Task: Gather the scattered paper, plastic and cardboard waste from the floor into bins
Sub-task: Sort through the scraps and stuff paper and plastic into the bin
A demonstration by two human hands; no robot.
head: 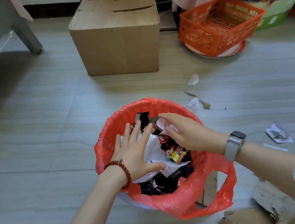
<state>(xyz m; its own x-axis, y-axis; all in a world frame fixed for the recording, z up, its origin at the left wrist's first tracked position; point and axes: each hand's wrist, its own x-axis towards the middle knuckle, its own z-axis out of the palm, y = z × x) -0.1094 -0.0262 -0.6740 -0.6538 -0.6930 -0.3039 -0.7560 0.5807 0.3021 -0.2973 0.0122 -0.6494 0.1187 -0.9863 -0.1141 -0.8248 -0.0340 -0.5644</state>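
A bin lined with a red plastic bag point(180, 202) stands on the floor in front of me, filled with white plastic, dark wrappers and a red snack packet point(177, 153). My left hand point(135, 149), fingers straight and spread, presses flat on the white plastic point(154, 150) inside it. My right hand point(185, 132) hovers over the bin's right side with relaxed fingers touching a pale paper scrap point(162, 124). Small paper and cardboard scraps point(197, 102) lie on the floor to the right of the bin. More paper point(278, 134) lies further right.
A closed cardboard box point(117, 36) stands behind the bin. An orange plastic basket point(220, 24) sits at the back right beside a green box point(278, 11). Torn cardboard pieces point(273, 206) lie near my right sleeve. A bed frame leg point(28, 36) is at the back left.
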